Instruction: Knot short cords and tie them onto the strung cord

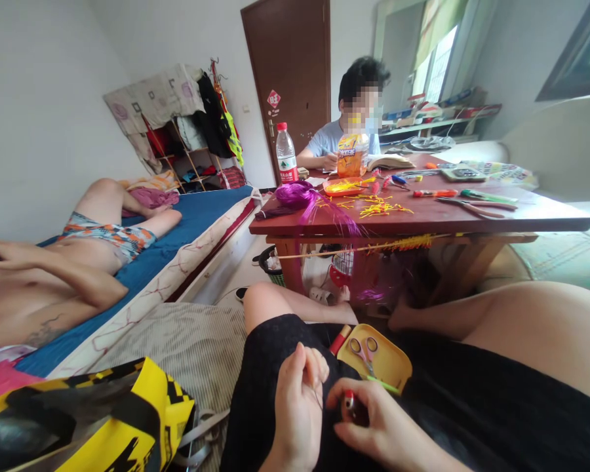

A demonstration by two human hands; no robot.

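Observation:
My left hand (pixel 302 400) is raised over my lap, its fingers curled in; a thin dark line, like a thread or wire, runs down from them. To its right, my right hand (pixel 368 419) has its fingers bent round a small red lighter-like object (pixel 349 397), mostly hidden in the palm. On my dark-clothed lap, just beyond the hands, rests a shallow yellow tray (pixel 398 357). Pink-handled scissors (pixel 364 351) lie in it, and a thin green tool (pixel 384 385) crosses its near edge. A red tube-like thing (pixel 341 339) touches its left side.
A red-brown table (pixel 295 224) ahead carries purple strands (pixel 297 196), yellow-red pieces (pixel 381 208), pliers (pixel 476 208) and bottles. A person (pixel 319 139) sits behind it. Another person (pixel 44 288) lies on the bed at left. A yellow-black bag (pixel 152 400) is near my left.

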